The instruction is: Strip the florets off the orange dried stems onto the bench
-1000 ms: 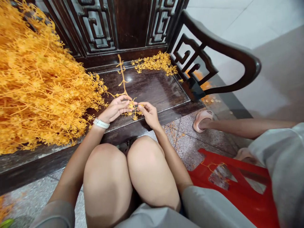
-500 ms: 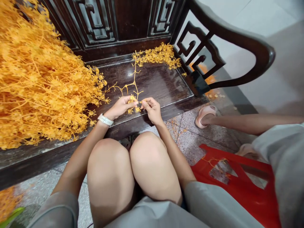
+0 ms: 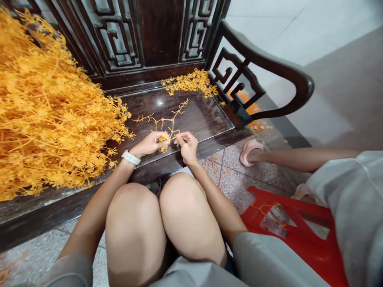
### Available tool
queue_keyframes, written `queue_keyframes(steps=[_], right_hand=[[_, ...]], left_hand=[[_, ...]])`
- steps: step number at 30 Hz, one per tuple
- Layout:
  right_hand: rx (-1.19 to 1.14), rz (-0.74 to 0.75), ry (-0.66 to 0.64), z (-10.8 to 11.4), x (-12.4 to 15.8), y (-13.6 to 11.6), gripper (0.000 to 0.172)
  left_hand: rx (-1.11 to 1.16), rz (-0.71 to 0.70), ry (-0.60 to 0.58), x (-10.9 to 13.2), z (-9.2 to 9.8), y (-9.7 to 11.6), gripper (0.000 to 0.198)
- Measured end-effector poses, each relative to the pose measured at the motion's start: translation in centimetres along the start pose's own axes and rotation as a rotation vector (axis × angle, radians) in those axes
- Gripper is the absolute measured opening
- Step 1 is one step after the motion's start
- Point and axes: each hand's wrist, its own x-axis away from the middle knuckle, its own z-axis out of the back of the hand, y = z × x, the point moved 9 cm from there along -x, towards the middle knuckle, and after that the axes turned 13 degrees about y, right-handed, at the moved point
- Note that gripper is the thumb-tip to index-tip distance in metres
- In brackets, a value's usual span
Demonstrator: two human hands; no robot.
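A yellow branched stem (image 3: 172,120), mostly bare of flower heads, lies across the dark wooden bench seat in front of me. My right hand (image 3: 188,147) pinches a twig at its near end between thumb and fingers. Close beside it, my left hand (image 3: 151,144), with a pale watch on the wrist, is closed around a few small yellow flower heads (image 3: 164,137). Some heads stick out below the left thumb. The fingertips of both hands nearly meet, and the exact grip points are partly hidden.
A big heap of yellow flower sprays (image 3: 56,119) covers the bench's left side. A row of loose flower heads (image 3: 191,82) lies by the backrest. The curved armrest (image 3: 275,65) rises at right. Below are a red plastic stool (image 3: 317,243) and another person's foot (image 3: 253,152).
The stem's long upper branch has swung from pointing straight away to leaning right. A flower head between the hands no longer shows there. My view has shifted slightly.
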Motion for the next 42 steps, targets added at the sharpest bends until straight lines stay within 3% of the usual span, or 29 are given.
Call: queue_keyframes(steps=[16,19,22,26,29,32,38,42], right_hand=[[-0.023,-0.041,0.067,0.5,-0.4,1.1,0.038],[-0.111,-0.084,0.163,1.7,-1.6,1.8,0.039],[-0.203,-0.111,0.308,3.1,-2.8,2.4,0.042],[0.0,0.084,0.194,2.0,-2.7,1.1,0.042],[0.118,0.196,0.14,1.2,-1.9,0.3,0.034],[0.165,0.212,0.169,1.6,-1.7,0.3,0.032],[0.214,0.188,0.201,2.1,-2.0,0.8,0.046],[0.247,0.185,0.201,2.2,-1.9,0.7,0.035]], left_hand=[[0.112,0.023,-0.037,-0.3,-0.8,0.5,0.061],[0.148,0.026,-0.061,0.6,-0.5,1.0,0.059],[0.283,0.0,-0.018,1.7,1.8,2.2,0.055],[0.507,0.012,0.401,1.8,8.5,1.9,0.048],[0.584,0.051,0.549,1.5,10.9,0.7,0.05],[0.597,0.084,0.541,1.2,10.9,-0.2,0.046],[0.558,0.17,0.504,1.4,9.2,-0.8,0.044],[0.537,0.215,0.482,1.4,8.2,-0.8,0.051]])
